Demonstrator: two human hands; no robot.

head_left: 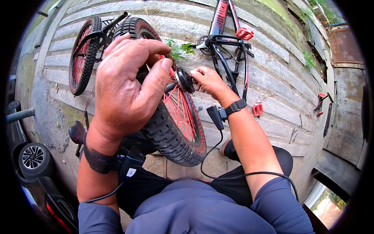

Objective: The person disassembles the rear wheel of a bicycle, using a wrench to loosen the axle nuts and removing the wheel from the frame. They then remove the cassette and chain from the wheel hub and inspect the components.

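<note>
A bicycle wheel point(170, 138) with a knobby black tyre and red spokes stands upright, leaning, in front of me. Its dark round hub part point(184, 80) faces right. At that part, my right hand point(209, 82) has its fingertips pinched together; whatever lies between them is too small to make out. My left hand point(130, 84) is raised in front of the tyre, fingers curved and thumb held apart, with nothing visible in it. It hides part of the wheel. Both wrists wear black straps with cabled boxes.
A black bicycle frame point(218, 41) with a red pedal point(244, 33) lies beyond on the slatted paving point(272, 93). A second wheel point(83, 56) with a fork is at far left. Another red pedal point(257, 110) is right of my arm. A car point(43, 191) stands at the left.
</note>
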